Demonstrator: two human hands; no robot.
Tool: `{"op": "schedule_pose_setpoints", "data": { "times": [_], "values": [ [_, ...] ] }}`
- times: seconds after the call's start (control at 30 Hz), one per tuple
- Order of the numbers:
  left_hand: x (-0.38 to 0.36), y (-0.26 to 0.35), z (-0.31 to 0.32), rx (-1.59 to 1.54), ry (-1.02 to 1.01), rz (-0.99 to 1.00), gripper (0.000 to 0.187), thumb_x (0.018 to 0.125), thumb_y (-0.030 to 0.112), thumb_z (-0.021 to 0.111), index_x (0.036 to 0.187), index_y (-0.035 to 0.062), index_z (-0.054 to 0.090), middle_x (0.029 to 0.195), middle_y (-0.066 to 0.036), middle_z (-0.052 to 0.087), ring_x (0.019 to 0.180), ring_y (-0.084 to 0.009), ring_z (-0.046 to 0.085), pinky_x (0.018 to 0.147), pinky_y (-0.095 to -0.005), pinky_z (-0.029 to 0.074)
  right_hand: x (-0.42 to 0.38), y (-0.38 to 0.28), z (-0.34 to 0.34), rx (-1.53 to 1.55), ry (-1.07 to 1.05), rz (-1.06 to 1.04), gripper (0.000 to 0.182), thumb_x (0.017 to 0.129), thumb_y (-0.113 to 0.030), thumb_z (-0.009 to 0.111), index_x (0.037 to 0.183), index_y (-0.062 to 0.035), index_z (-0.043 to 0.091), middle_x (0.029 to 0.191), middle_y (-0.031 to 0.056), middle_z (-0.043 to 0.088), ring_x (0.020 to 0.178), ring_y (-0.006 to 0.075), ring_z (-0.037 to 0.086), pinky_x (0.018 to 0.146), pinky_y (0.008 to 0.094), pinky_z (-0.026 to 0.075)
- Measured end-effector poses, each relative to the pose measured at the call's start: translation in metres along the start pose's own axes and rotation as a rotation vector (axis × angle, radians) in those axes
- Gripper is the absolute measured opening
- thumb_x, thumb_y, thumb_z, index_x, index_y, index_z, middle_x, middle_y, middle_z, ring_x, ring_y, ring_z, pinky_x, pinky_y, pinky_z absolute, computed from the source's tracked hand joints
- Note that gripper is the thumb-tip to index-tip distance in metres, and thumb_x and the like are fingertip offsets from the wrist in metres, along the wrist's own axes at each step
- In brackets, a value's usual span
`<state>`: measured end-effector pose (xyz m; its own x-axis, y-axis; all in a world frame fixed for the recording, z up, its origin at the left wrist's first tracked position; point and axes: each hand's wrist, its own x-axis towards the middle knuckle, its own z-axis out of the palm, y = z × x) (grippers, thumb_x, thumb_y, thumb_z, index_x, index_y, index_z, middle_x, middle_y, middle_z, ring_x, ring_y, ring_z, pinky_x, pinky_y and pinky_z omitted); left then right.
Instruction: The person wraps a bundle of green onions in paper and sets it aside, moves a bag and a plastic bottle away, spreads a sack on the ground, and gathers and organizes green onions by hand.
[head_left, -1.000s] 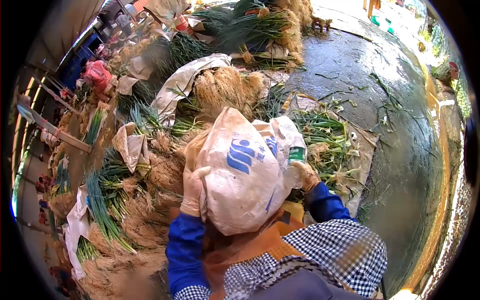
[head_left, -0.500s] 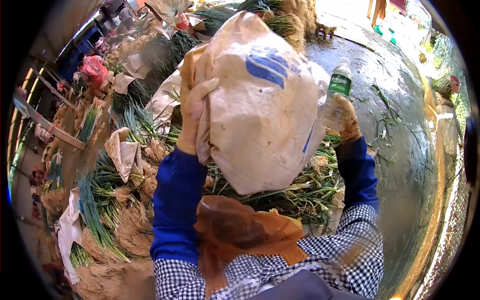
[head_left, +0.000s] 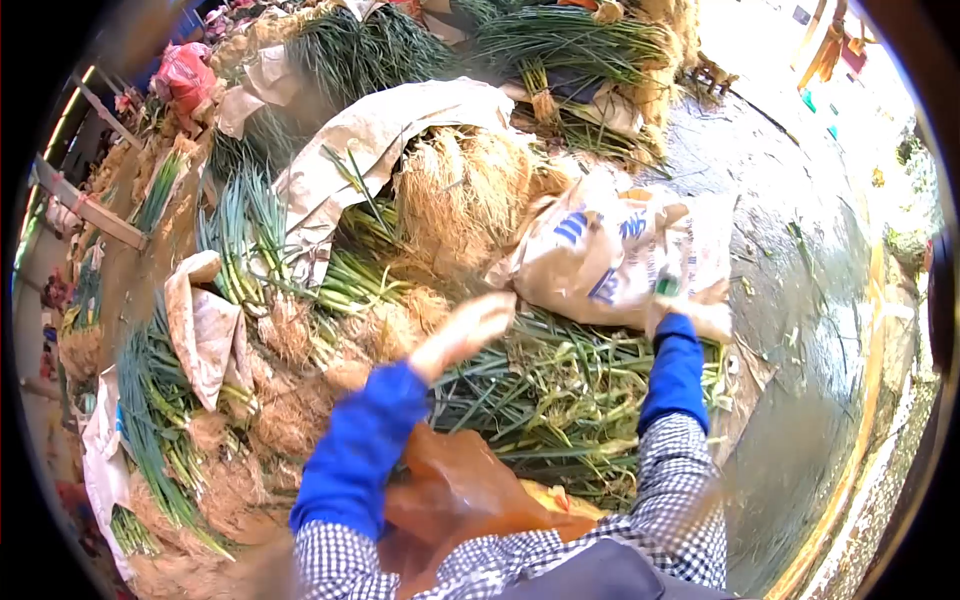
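Observation:
A woven plastic sack with blue print lies crumpled ahead of me, its near edge over a heap of green onion leaves. My left hand, slightly blurred, is stretched out with straight fingers, its tips near the sack's left corner and nothing in its grasp. On the sack's near right side, my right hand is closed around a plastic bottle with a green label, seen against the sack and mostly hidden.
Left of me lie bundles of green onions with pale roots, some beneath pale sacking. A large root bundle stands beyond my left hand. Wet dark floor runs along the right, and a red plastic bag sits far left.
The sack, held up before me by my left hand earlier, now lies lower on the pile. My left hand has let go, and the right has come down with the bottle.

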<state>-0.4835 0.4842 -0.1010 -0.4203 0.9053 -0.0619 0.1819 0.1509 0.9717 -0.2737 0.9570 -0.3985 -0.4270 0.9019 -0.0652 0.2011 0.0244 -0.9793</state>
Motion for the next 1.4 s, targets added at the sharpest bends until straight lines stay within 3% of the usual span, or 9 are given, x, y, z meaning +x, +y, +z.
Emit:
{"op": "schedule_pose_setpoints", "data": {
  "times": [0.07, 0.27, 0.53, 0.7, 0.87, 0.97, 1.03, 1.13, 1.4],
  "values": [
    [-0.072, 0.008, -0.009, -0.098, -0.031, -0.227, 0.038, 0.087, 0.015, 0.055, 0.122, 0.0005, 0.049, 0.114, -0.012, 0.059, 0.109, -0.0167, 0.053, 0.092, -0.0311, 0.042, -0.064, -0.067, 0.025, -1.051, -0.1, 0.544, 0.052, 0.054, -0.028, 0.077, 0.098, -0.0038, 0.062, 0.093, 0.0083, 0.064, 0.083, 0.022, 0.062, 0.077, 0.0305, 0.05],
    [-0.257, 0.007, -0.028, -0.35, 0.555, -0.506, 0.038, 0.087, 0.011, 0.052, 0.123, -0.0022, 0.048, 0.104, -0.01, 0.061, 0.099, -0.0175, 0.057, 0.089, -0.0292, 0.043, -0.118, -0.17, 0.06, -0.825, 0.247, -0.097, 0.038, 0.056, -0.023, 0.071, 0.084, 0.0006, 0.063, 0.082, 0.0197, 0.064, 0.077, 0.0341, 0.063, 0.071, 0.0389, 0.05],
    [-0.407, 0.015, -0.012, 0.329, 1.049, -0.662, 0.032, 0.087, 0.016, 0.053, 0.113, -0.0019, 0.054, 0.104, -0.015, 0.06, 0.093, -0.0224, 0.059, 0.085, -0.0335, 0.045, -0.056, -0.224, 0.145, -1.069, -0.104, 0.199, 0.051, 0.073, -0.037, 0.066, 0.109, -0.003, 0.054, 0.118, 0.0191, 0.055, 0.108, 0.0331, 0.053, 0.088, 0.0415, 0.044],
    [-0.436, 0.039, 0.023, 0.906, 0.659, -0.866, 0.026, 0.08, 0.028, 0.062, 0.091, 0.0045, 0.065, 0.096, -0.012, 0.064, 0.096, -0.0299, 0.057, 0.084, -0.0418, 0.044, -0.188, -0.188, 0.149, -1.107, -0.407, -0.62, 0.03, 0.08, -0.025, 0.061, 0.103, -0.0071, 0.062, 0.117, 0.0104, 0.057, 0.109, 0.0279, 0.052, 0.094, 0.0363, 0.041],
    [-0.394, 0.029, 0.058, 0.699, 0.054, -1.197, 0.03, 0.08, 0.03, 0.06, 0.099, 0.0072, 0.065, 0.1, -0.01, 0.065, 0.098, -0.0285, 0.058, 0.089, -0.0394, 0.041, -0.345, -0.18, 0.133, -0.893, -1.161, -0.515, 0.076, 0.074, -0.051, 0.062, 0.13, -0.0039, 0.041, 0.133, 0.0188, 0.041, 0.123, 0.0347, 0.039, 0.102, 0.04, 0.033],
    [-0.411, -0.007, 0.084, 0.158, 0.618, -0.715, 0.04, 0.088, 0.032, 0.052, 0.119, 0.0067, 0.053, 0.119, -0.009, 0.056, 0.106, -0.025, 0.054, 0.093, -0.0404, 0.041, -0.392, -0.16, 0.119, -1.291, -1.397, -0.719, 0.091, 0.068, -0.064, 0.059, 0.136, -0.0098, 0.034, 0.138, 0.0166, 0.036, 0.125, 0.0369, 0.035, 0.104, 0.039, 0.03],
    [-0.384, 0.051, 0.074, -1.256, 1.076, -0.369, 0.044, 0.093, 0.03, 0.044, 0.13, 0.0054, 0.04, 0.129, -0.009, 0.047, 0.112, -0.0222, 0.05, 0.096, -0.0393, 0.04, -0.391, -0.156, 0.131, -1.315, -1.498, -0.608, 0.084, 0.067, -0.061, 0.061, 0.132, -0.0107, 0.041, 0.135, 0.0148, 0.041, 0.121, 0.0332, 0.042, 0.099, 0.041, 0.034],
    [-0.406, 0.03, 0.09, -0.807, 1.117, -0.411, 0.041, 0.093, 0.03, 0.041, 0.122, 0.0019, 0.048, 0.115, -0.01, 0.056, 0.101, -0.0218, 0.056, 0.086, -0.0337, 0.046, -0.357, -0.206, 0.163, -1.048, -1.567, -0.489, 0.056, 0.074, -0.052, 0.057, 0.107, -0.0079, 0.062, 0.103, 0.0174, 0.062, 0.1, 0.0317, 0.057, 0.086, 0.0355, 0.045],
    [-0.478, 0.139, 0.026, -0.15, 1.661, -0.25, 0.04, 0.071, -0.002, 0.052, 0.111, 0.0012, 0.056, 0.091, -0.002, 0.06, 0.064, -0.0058, 0.054, 0.048, -0.0141, 0.039, -0.245, -0.313, 0.292, -0.143, -1.021, -0.521, 0.035, 0.084, -0.026, 0.062, 0.109, -0.0011, 0.061, 0.106, 0.0098, 0.064, 0.099, 0.0181, 0.058, 0.085, 0.0266, 0.045]
  ]
}}
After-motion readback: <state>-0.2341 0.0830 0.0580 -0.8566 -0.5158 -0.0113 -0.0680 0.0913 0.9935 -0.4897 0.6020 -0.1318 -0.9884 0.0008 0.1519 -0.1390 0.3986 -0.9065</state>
